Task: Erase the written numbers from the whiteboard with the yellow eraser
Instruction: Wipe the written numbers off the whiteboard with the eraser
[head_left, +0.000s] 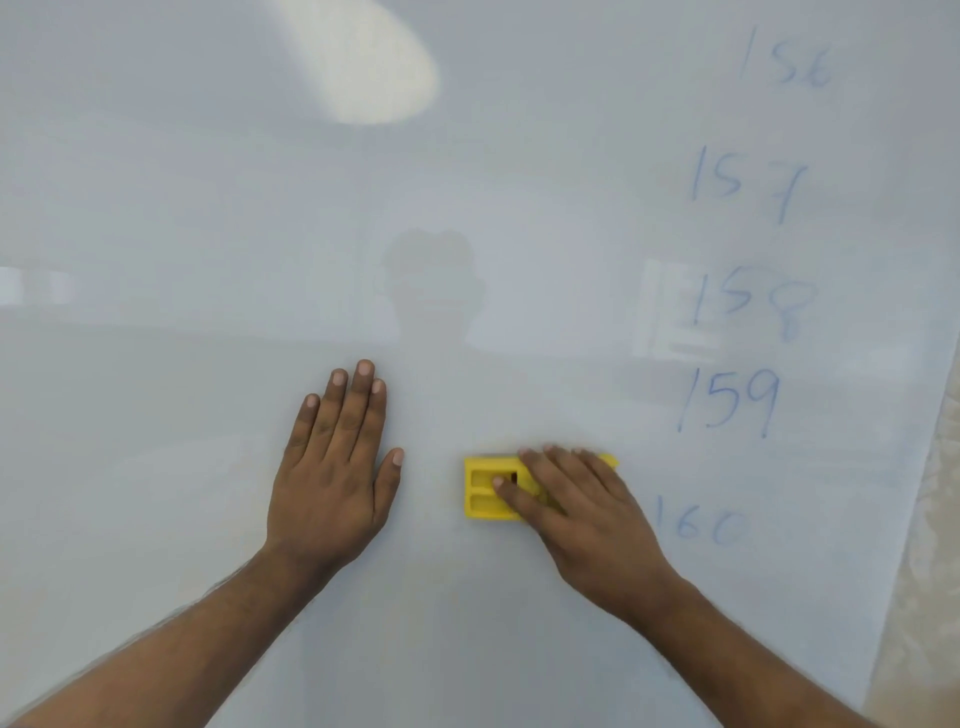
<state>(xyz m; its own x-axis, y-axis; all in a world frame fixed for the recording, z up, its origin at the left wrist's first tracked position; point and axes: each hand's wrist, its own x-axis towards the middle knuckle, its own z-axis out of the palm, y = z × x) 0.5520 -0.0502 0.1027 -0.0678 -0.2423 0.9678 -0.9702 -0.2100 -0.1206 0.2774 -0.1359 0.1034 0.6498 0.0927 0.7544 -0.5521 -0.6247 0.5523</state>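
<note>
A whiteboard (208, 208) fills the view. Blue handwritten numbers run down its right side: 156 (787, 65), 157 (748, 182), 158 (753, 304), 159 (730, 402) and a fainter 160 (701, 525). The yellow eraser (480, 488) lies flat on the board left of the 160. My right hand (582, 512) rests on top of it, fingers over its back and thumb on its ribbed face. My left hand (332, 467) lies flat on the board, palm down, fingers together, a little left of the eraser and holding nothing.
The board's right edge (904, 519) slants down the frame, with a pale patterned surface (930, 597) beyond it. A bright light reflection (363, 62) sits at the top of the board.
</note>
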